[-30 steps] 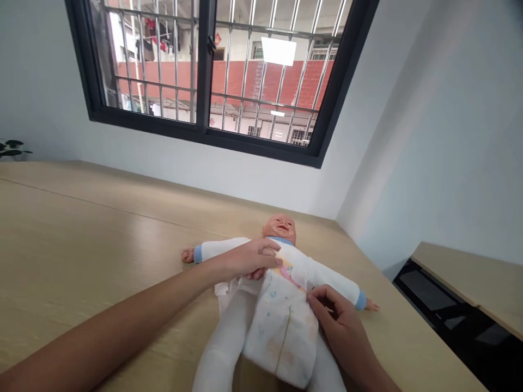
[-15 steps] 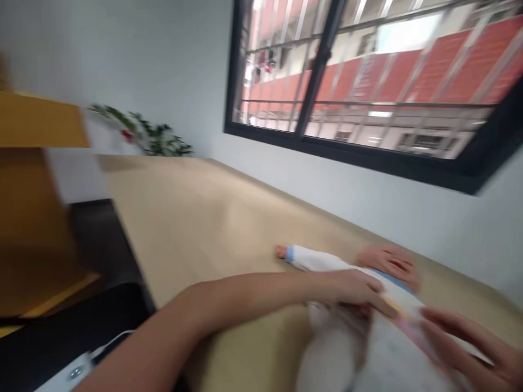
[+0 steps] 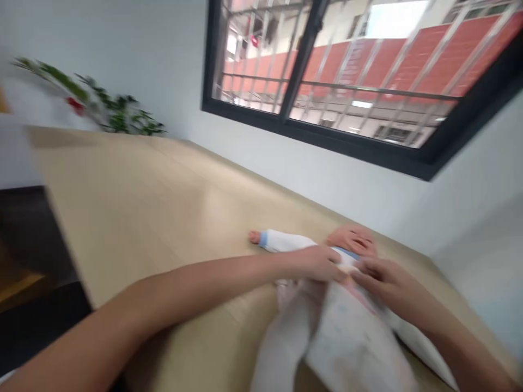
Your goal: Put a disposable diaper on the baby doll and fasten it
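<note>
Doll (image 3: pixel 347 239), supine on wood-toned tabletop (image 3: pixel 163 201), enclosed in white garment (image 3: pixel 286 240) with blue cuff (image 3: pixel 263 238). Printed diaper (image 3: pixel 355 332) over doll's front, upper edge at chest between hands. Left hand (image 3: pixel 318 263) touching that edge, grip blurred, cannot tell; right hand (image 3: pixel 384 280) pinching it opposite.

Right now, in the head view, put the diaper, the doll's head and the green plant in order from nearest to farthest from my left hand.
1. Diaper: right at your left hand, to its right.
2. Doll's head: just beyond the hand, slightly right.
3. Green plant: well off to the left, by the table's far end.
</note>
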Available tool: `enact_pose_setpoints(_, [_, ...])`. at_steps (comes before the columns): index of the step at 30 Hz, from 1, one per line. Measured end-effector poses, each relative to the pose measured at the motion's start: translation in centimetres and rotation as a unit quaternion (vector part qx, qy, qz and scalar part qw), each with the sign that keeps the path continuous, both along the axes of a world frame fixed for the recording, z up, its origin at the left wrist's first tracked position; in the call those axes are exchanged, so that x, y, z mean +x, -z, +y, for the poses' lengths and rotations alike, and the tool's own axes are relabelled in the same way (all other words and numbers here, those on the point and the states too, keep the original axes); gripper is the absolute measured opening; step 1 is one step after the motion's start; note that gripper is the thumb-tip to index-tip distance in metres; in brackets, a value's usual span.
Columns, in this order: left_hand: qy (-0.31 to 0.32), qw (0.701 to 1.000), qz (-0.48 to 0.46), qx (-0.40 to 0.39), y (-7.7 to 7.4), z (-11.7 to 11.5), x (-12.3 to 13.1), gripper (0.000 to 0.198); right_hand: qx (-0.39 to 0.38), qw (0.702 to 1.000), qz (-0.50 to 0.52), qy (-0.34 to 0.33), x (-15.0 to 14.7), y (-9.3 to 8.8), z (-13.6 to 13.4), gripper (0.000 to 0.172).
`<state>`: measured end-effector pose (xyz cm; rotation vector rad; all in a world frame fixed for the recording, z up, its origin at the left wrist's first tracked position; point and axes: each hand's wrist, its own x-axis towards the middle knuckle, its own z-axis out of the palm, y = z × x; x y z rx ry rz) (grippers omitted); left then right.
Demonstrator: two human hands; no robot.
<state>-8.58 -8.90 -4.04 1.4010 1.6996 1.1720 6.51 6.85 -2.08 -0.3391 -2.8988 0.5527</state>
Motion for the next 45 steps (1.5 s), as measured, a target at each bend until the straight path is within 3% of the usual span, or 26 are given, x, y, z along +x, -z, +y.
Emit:
enact_pose_setpoints(3, [0.048,0.996,-0.076,-0.012,0.6,0.1,-1.1,0.034,-0.062,0.998,-0.024,0.019,-0.1,-1.1,-1.5,0.04])
enact_pose_setpoints(6, [0.074,0.988,-0.132,-0.031,0.5,0.1,-1.2,0.037,-0.122,0.992,-0.019,0.027,-0.9,-0.6,-1.9,0.041])
enact_pose_setpoints(10, [0.065,0.976,-0.201,-0.049,-0.2,-0.2,-1.1,0.036,-0.199,0.978,-0.007,0.06,-1.0,0.4,-1.5,0.044])
enact_pose_setpoints(15, [0.093,0.952,-0.284,-0.06,-0.3,-0.3,-1.7,0.021,-0.214,0.973,0.039,0.072,-1.1,0.7,-1.8,0.047])
enact_pose_setpoints(18, [0.122,0.942,-0.306,-0.059,0.2,-0.2,-2.3,0.024,-0.227,0.968,0.057,0.085,-1.4,0.8,-2.4,0.045])
enact_pose_setpoints(23, [0.136,0.95,-0.276,-0.054,0.7,-0.2,-2.9,0.033,-0.199,0.975,0.057,0.081,-1.8,0.6,-3.2,0.039])
enact_pose_setpoints(26, [0.118,0.966,-0.227,-0.048,1.0,-0.2,-3.1,0.042,-0.159,0.982,0.044,0.087,-1.2,-0.4,-2.7,0.031])
enact_pose_setpoints(29, [0.111,0.975,-0.188,-0.044,1.5,0.0,-3.5,0.041,-0.174,0.979,0.056,0.089,0.5,-1.7,-1.3,0.026])
enact_pose_setpoints(35, [0.118,0.979,-0.157,-0.058,2.1,0.0,-4.0,0.042,-0.175,0.978,-0.108,0.036,4.2,-3.4,1.9,0.018])
enact_pose_setpoints(42, [0.11,0.98,-0.154,-0.062,2.0,-0.1,-3.7,0.038,-0.167,0.972,-0.163,0.013,4.6,-2.9,1.7,0.013])
enact_pose_setpoints(45, [0.108,0.98,-0.157,-0.061,2.1,-0.1,-3.8,0.041,-0.158,0.975,-0.156,-0.017,4.2,-2.6,1.3,0.021])
